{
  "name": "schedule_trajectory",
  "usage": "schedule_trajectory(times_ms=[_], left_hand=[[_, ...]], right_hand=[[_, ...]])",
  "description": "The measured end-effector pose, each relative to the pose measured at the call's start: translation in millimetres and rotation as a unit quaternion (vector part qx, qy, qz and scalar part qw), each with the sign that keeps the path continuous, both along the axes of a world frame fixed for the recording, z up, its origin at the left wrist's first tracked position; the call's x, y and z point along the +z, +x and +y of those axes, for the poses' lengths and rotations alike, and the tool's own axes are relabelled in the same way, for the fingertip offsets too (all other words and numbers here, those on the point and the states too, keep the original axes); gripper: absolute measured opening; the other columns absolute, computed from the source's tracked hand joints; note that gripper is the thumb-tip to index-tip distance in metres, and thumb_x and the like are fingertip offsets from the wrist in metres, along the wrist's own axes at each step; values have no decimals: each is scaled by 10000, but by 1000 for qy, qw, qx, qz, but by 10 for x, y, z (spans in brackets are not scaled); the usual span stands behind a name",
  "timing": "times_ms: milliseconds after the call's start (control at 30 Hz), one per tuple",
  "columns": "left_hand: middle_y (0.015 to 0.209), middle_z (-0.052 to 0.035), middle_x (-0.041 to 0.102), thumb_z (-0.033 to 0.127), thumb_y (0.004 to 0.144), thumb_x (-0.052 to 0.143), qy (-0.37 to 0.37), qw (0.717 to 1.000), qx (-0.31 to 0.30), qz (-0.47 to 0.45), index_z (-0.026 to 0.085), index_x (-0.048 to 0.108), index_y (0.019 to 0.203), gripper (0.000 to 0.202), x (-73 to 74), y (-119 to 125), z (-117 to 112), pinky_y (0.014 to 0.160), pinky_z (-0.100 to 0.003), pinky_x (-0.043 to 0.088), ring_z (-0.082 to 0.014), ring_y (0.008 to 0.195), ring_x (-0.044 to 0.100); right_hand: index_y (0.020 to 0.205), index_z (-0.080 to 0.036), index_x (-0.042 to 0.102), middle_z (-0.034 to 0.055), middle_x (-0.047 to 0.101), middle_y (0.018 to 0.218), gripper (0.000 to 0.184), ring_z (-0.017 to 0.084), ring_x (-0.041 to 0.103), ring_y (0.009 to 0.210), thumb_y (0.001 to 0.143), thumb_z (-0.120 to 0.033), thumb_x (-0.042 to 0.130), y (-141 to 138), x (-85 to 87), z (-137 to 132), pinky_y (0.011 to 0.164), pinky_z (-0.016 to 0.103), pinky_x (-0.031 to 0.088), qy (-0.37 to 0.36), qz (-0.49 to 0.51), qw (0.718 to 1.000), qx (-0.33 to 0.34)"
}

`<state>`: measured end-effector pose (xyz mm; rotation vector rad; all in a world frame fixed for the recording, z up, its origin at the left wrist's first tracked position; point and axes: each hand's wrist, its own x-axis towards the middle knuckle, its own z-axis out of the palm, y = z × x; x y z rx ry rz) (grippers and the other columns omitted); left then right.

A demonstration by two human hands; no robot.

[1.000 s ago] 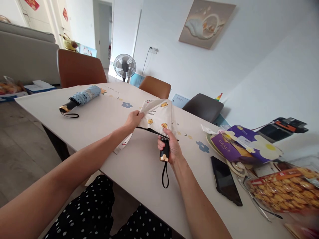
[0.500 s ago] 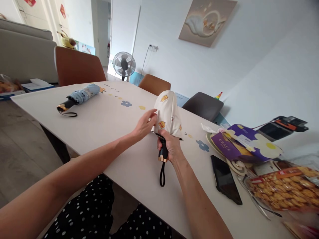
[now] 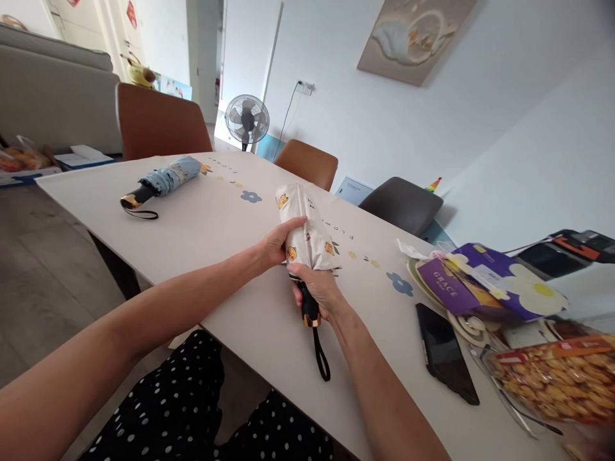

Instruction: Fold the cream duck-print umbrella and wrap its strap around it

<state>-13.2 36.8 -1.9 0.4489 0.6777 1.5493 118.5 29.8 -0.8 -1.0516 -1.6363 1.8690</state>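
Observation:
A folded cream umbrella (image 3: 307, 224) printed with small orange figures is held over the white table (image 3: 216, 224). My left hand (image 3: 281, 240) wraps round the gathered canopy near its lower part. My right hand (image 3: 319, 288) grips the black handle with a gold ring; a black wrist strap (image 3: 321, 358) hangs below it. The umbrella tip points up and away from me.
A folded blue umbrella (image 3: 161, 182) lies at the table's far left. On the right are a black phone (image 3: 444, 352), a purple box (image 3: 480, 282) on plates and a packet of snacks (image 3: 552, 378). Chairs ring the table; a fan (image 3: 247, 120) stands behind.
My left hand let go of the spread fabric, then closed round the canopy, which is now gathered into a tight roll. The umbrella dropped lower and tilted left.

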Motion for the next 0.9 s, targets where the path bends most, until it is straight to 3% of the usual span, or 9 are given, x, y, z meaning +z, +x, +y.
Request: schedule_trajectory(times_ms=[100,267,433,600,767,900], left_hand=[[850,-118,694,368,650,690,-31,999,-7,-27,122,607,999,435,0,-24,3,795,-417,533,-277,835,659],[798,-108,690,422,661,657,-49,999,6,7,126,602,993,448,24,-29,-24,774,-418,535,-280,803,660],[785,-103,685,453,643,662,-46,998,34,30,155,603,989,461,-61,-116,38,758,-409,535,-272,790,657],[779,-117,675,443,618,672,-76,988,74,114,160,611,889,397,-128,-388,354,736,-387,527,-260,767,642],[784,-131,643,373,591,675,-105,926,166,322,147,574,776,309,-120,-607,733,724,-382,497,-247,740,614],[1001,-113,613,181,542,697,-88,879,212,417,178,570,858,341,-42,-555,894,910,-381,393,-277,1039,527]], right_hand=[[703,-158,513,-35,496,470,234,90,445,331,674,-312,687,-31,-23,-33,286,205,379,-31,11,999,6],[911,-160,562,25,622,732,343,115,542,412,658,-333,715,-50,-22,-75,298,220,403,-70,53,996,7],[790,-160,527,-26,566,633,260,63,426,321,659,-302,702,-81,-107,-81,277,210,368,-100,67,993,14],[728,-144,521,-24,531,609,231,53,420,345,689,-303,684,-92,-167,-58,294,199,390,-158,58,986,4],[752,-139,528,-31,509,630,226,46,402,364,725,-310,673,-56,-131,-14,335,218,451,-198,88,976,20],[778,-156,499,-38,501,631,243,37,384,380,756,-342,655,-56,-126,27,366,201,461,-231,136,963,-13]])
